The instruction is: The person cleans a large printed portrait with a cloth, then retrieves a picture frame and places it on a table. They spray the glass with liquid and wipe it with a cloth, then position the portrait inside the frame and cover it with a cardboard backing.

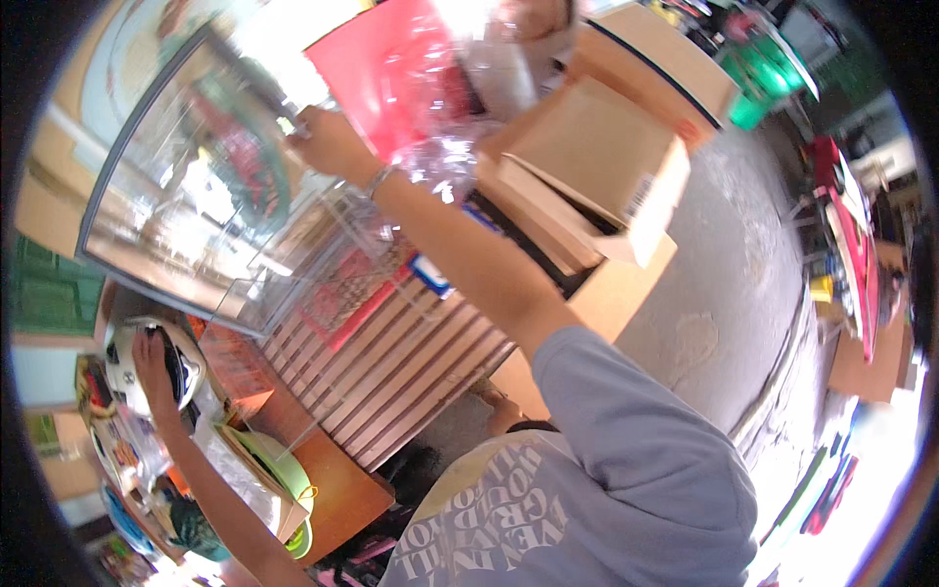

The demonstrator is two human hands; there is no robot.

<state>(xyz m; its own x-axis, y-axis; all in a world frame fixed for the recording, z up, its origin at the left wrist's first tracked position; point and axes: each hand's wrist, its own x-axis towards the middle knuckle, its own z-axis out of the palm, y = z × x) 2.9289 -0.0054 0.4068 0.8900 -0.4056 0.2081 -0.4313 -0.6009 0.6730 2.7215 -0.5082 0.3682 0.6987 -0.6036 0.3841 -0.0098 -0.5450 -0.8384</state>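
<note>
My right hand point(331, 145) is raised up and to the left, with a thin bangle at the wrist. It grips the edge of a crinkled clear plastic bag point(445, 108) that holds a flat red sheet point(377, 54). Far down on the left, my left hand point(150, 359) rests on a white helmet point(119, 367), lying over its dark visor without gripping it. My grey-blue sleeve point(636, 440) and printed shirt fill the lower middle.
A glass-fronted display case point(186, 186) stands behind the right hand. Below it are slatted wooden panels point(401, 367) and an orange counter point(337, 484) with a green rimmed bowl point(279, 460). Cardboard boxes point(597, 157) are stacked at upper right, beside a concrete floor point(729, 264).
</note>
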